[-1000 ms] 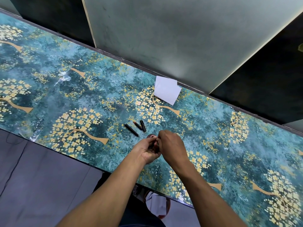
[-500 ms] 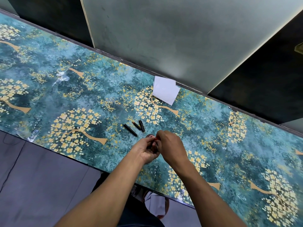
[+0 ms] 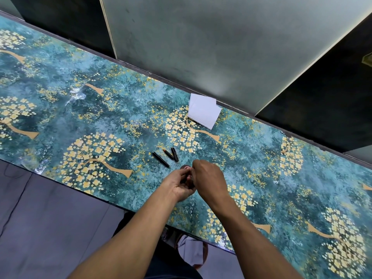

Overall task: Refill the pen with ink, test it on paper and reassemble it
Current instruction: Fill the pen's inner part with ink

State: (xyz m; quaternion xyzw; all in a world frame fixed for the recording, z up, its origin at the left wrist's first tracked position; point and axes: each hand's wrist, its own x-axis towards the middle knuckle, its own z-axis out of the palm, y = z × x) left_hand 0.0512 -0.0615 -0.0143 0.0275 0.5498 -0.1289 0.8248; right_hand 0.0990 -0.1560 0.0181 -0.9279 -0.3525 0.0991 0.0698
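Note:
Three black pen parts lie on the patterned table: a long barrel (image 3: 160,159), a nib section with an orange tip (image 3: 168,153) and a short cap (image 3: 174,154). Just below them my left hand (image 3: 179,185) and my right hand (image 3: 208,177) meet around a small dark round object with a reddish top (image 3: 185,168), probably an ink bottle. My fingers curl round it and hide most of it. My right hand's fingers pinch at its top. A folded white paper (image 3: 204,111) lies near the table's far edge.
The table (image 3: 80,117) has a glossy teal cover with yellow tree prints and runs diagonally across the view. Grey and dark wall panels (image 3: 221,47) stand right behind it. Grey floor (image 3: 50,228) lies below the near edge.
Both hands stay together at the small object, shifting only slightly. The pen parts and the paper have not moved on the table.

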